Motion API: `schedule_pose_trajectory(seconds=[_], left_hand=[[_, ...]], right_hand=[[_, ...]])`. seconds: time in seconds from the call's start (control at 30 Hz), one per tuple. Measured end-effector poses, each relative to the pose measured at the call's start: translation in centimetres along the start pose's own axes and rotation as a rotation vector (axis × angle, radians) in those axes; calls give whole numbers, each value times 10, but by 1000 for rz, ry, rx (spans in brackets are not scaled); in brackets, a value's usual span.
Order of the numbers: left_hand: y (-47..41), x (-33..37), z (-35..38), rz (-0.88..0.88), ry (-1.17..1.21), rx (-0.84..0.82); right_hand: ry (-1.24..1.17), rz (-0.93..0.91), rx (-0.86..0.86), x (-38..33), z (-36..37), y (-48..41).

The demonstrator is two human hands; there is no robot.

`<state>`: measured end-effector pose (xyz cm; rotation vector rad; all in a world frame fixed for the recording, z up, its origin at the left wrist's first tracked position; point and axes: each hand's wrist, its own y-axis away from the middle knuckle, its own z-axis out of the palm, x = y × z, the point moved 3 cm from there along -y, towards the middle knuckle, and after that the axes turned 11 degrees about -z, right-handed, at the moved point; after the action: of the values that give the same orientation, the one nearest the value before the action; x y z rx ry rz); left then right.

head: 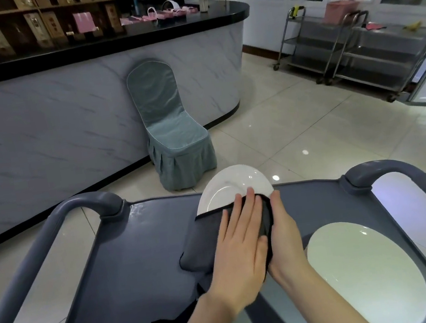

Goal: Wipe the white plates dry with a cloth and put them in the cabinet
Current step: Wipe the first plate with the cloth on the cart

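A white plate (233, 186) is held tilted above the grey cart tray (126, 255). A dark cloth (204, 240) covers the plate's near half and hangs down onto the tray. My left hand (241, 247) lies flat on the cloth with straight fingers, pressing it against the plate. My right hand (283, 233) grips the plate's right edge, thumb along the rim, its fingers hidden behind the plate and cloth. A second white plate (367, 271) lies flat on the tray at the right.
The cart has curved grey handles at the left (86, 203) and the right (388, 168). A covered teal chair (173, 137) stands against a marble-look counter (64, 122). Two steel trolleys (361, 58) stand at the far right on the tiled floor.
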<state>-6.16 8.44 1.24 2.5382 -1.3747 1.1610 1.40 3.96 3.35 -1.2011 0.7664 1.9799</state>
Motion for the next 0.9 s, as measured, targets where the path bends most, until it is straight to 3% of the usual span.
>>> schedule_pose_trajectory(seconds=[0.27,0.53,0.7,0.9], left_hand=[[-44,14,-22,-38,167,-42],[-13,5,10,23,44,-80],[-51,-14,-17,-195,325,-66],[-35,-45,-18,-313,329,-96]], right_hand=[[79,-55,20,10,3,8],[92,-55,-1,2,-9,2],[320,-101,-36,12,-10,14],[183,-39,41,-12,-18,-1]])
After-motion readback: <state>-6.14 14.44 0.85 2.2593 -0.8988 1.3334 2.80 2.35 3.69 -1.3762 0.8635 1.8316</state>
